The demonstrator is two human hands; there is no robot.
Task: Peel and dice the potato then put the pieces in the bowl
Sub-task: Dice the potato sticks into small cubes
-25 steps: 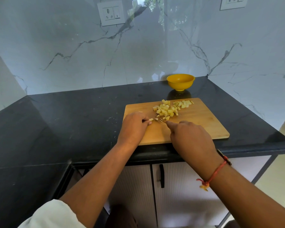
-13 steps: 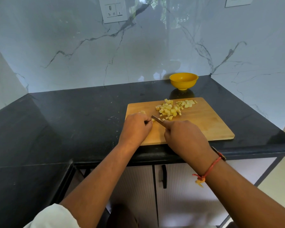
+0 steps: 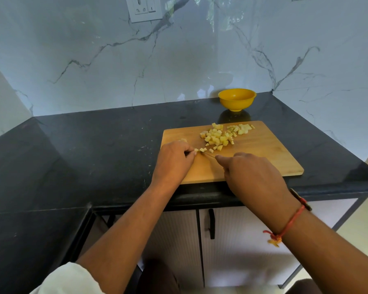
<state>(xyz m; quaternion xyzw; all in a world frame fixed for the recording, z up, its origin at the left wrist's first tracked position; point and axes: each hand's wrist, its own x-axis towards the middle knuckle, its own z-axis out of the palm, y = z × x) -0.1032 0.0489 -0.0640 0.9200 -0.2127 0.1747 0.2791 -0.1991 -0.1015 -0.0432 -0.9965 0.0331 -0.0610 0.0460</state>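
**Fig. Dicing on board, head view.** L fingertips point(image 3: 192, 153) are curled down and pinch a small potato bit point(image 3: 197, 150) against the cutting board point(image 3: 263, 153). Whatever else they hold is hidden under the L hand point(image 3: 174, 159). Of the knife point(image 3: 208, 155) only the thin blade shows, tip just beside the bit and edge low on the board. The R hand point(image 3: 253, 175) is closed round the handle (hidden), w/ index finger point(image 3: 223, 159) laid fwd along the blade's back. A few loose cubes point(image 3: 211, 150) lie just past the blade. The main diced pile point(image 3: 217, 136) sits at the board's far centre, and a smaller heap point(image 3: 240, 129) lies to its right, nr the far edge. The yellow bowl point(image 3: 237, 100) stands upright on the black countertop point(image 3: 94, 149) beyond the board, near but apart. A red thread point(image 3: 291, 221) circles the R wrist. On the marble wall behind, a socket point(image 3: 143, 7) shows at top.
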